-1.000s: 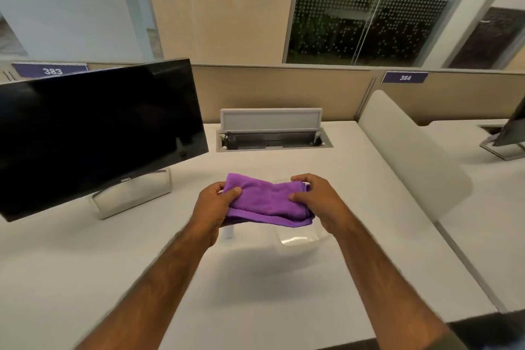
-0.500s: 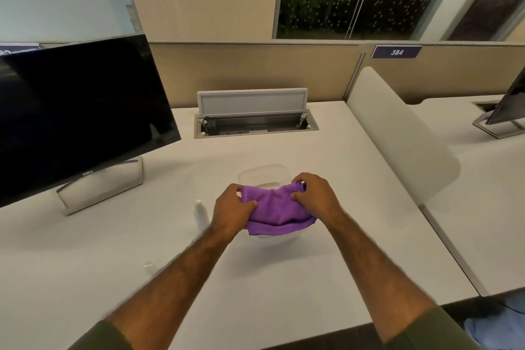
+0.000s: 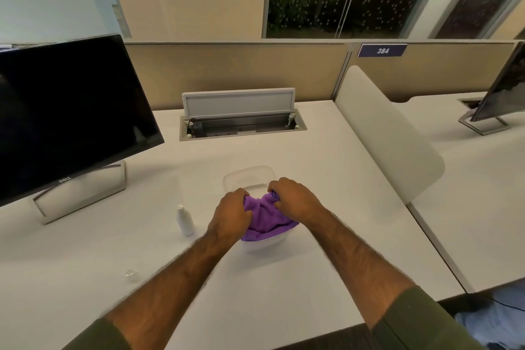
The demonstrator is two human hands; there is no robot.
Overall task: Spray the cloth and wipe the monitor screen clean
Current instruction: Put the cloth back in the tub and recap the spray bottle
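A purple cloth (image 3: 267, 219) lies bunched in a clear plastic container (image 3: 250, 177) on the white desk (image 3: 255, 287). My left hand (image 3: 231, 214) grips its left side and my right hand (image 3: 295, 199) grips its right side, both pressing it down into the container. A small white spray bottle (image 3: 184, 220) stands upright just left of my left hand. Its clear cap (image 3: 130, 274) lies on the desk nearer the front. The black monitor (image 3: 65, 119) stands on a silver stand at the far left, screen dark.
An open cable tray with a raised grey lid (image 3: 238, 115) sits at the back of the desk. A white curved divider (image 3: 389, 136) bounds the desk on the right. Beyond it a second monitor (image 3: 502, 94) stands on the neighbouring desk.
Both hands have lowered the cloth from above the desk down into the clear container. The view has tilted down and right, so the spray bottle and cap show.
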